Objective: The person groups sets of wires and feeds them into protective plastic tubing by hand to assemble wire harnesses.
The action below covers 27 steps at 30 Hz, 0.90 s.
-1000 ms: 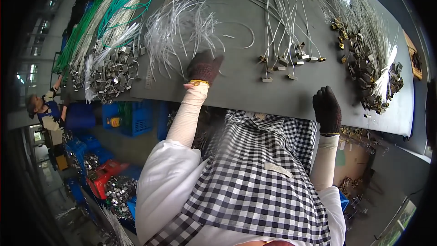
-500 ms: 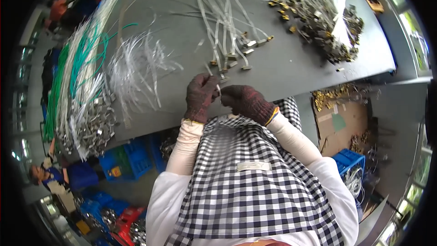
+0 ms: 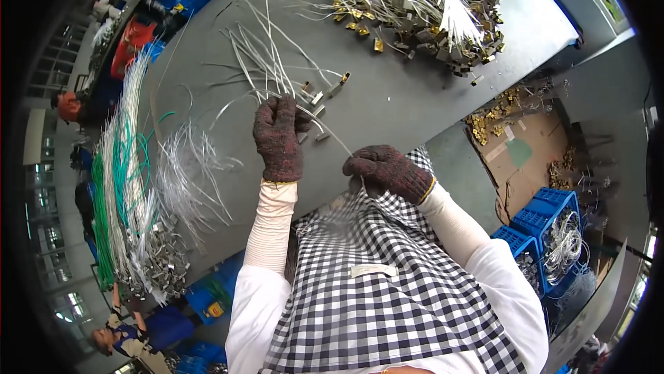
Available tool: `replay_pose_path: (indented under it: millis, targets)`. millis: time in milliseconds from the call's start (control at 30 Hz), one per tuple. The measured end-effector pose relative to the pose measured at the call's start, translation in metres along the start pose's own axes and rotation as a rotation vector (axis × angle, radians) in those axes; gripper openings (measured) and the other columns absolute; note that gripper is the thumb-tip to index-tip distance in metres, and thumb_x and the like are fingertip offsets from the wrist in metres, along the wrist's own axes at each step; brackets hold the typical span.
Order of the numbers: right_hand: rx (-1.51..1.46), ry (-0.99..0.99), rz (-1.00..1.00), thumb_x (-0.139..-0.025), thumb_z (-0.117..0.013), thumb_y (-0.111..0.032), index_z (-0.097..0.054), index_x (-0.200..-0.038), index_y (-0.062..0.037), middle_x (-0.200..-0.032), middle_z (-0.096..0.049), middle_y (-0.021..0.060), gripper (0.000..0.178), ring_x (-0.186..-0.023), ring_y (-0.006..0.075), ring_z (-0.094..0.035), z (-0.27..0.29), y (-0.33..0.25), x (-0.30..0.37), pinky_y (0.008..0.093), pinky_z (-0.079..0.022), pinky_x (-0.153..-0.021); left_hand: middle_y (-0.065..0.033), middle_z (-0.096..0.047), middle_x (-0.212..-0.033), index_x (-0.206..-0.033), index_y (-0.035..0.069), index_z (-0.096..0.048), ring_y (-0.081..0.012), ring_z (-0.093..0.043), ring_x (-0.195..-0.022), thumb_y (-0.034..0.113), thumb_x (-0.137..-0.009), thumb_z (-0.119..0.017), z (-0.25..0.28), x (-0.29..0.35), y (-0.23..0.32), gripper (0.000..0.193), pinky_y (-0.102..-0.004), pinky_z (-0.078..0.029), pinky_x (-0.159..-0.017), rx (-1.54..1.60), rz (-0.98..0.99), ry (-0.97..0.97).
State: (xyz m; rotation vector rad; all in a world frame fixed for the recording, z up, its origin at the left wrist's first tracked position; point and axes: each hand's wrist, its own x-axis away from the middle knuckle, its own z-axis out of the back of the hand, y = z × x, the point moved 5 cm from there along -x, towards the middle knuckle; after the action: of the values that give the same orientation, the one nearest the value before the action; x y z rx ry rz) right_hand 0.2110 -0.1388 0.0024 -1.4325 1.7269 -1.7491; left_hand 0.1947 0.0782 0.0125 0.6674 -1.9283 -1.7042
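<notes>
My right hand, in a dark red-black knitted glove, is closed in a pinch near the table's front edge. A thin pale wire runs from its fingertips up and left to beside my left hand. My left hand, gloved alike, reaches over a small group of pale wires, fingers stretched forward and slightly apart at their near ends. Several small metal connectors tip these wires just right of those fingers. Whether the left fingertips touch a connector is hidden.
A large bundle of wires with metal ends lies at the far right. Loose clear strands and green-and-white wire bundles lie left. Blue crates and cardboard are on the right. A person is at lower left.
My hands were close together at the table edge. The left has moved forward to the wires, and the right has shifted slightly right and down with the wire. The view has turned.
</notes>
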Motion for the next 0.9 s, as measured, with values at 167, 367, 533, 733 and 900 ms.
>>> replay_pose_path:
  millis: [167, 367, 533, 733, 900]
  targets:
    - [0.296, 0.027, 0.358, -0.093, -0.060, -0.013, -0.069, -0.102, -0.0003, -0.085, -0.068, 0.0055, 0.018, -0.070, 0.0116, -0.065, 0.050, -0.011, 0.019, 0.0255, -0.052, -0.061, -0.0048, -0.067, -0.084, -0.102, 0.002, -0.062, -0.0143, -0.065, -0.070, 0.019, -0.097, -0.065, -0.040, -0.029, -0.032, 0.018, -0.0284, -0.054, -0.062, 0.228, 0.022, 0.044]
    - [-0.237, 0.298, 0.326, -0.093, -0.060, -0.011, -0.062, -0.091, -0.0013, -0.074, -0.059, 0.0054, 0.010, -0.056, 0.0097, -0.053, 0.151, 0.030, 0.067, 0.0256, -0.042, -0.049, -0.0143, -0.068, -0.097, -0.108, 0.001, -0.062, -0.0249, -0.066, -0.090, 0.021, -0.105, -0.045, -0.028, -0.127, -0.078, 0.026, -0.0372, -0.057, -0.082, 0.877, 0.288, 0.110]
    - [-0.576, 0.450, 0.489, -0.090, -0.066, -0.021, -0.054, -0.076, -0.0061, -0.062, -0.049, 0.0041, 0.024, -0.046, 0.0121, -0.040, 0.205, 0.063, 0.106, 0.0264, -0.032, -0.044, -0.0079, -0.064, -0.090, -0.096, 0.002, -0.060, -0.0207, -0.060, -0.075, 0.016, -0.095, -0.060, 0.166, -0.184, -0.071, 0.015, -0.0320, -0.055, -0.073, 0.809, 0.015, 0.416]
    - [-0.588, 0.241, 0.651, -0.092, -0.070, -0.033, -0.046, -0.079, -0.0154, -0.070, -0.044, -0.0008, 0.032, -0.049, 0.0095, -0.038, 0.214, 0.082, 0.088, 0.0254, -0.031, -0.045, -0.0091, -0.069, -0.093, -0.106, 0.004, -0.068, -0.0180, -0.066, -0.085, 0.015, -0.092, -0.062, 0.034, -0.114, -0.035, 0.019, -0.0331, -0.053, -0.073, -0.565, -0.158, 0.130]
    - [-0.634, 0.297, 0.626, -0.086, -0.072, -0.024, -0.055, -0.085, -0.0124, -0.069, -0.046, -0.0004, 0.021, -0.047, 0.0090, -0.036, 0.186, 0.041, 0.066, 0.0256, -0.027, -0.042, -0.0154, -0.066, -0.119, -0.115, 0.005, -0.066, -0.0334, -0.066, -0.098, 0.023, -0.091, -0.066, -0.171, -0.048, -0.070, 0.029, -0.0377, -0.054, -0.088, -0.796, -0.877, -0.649]
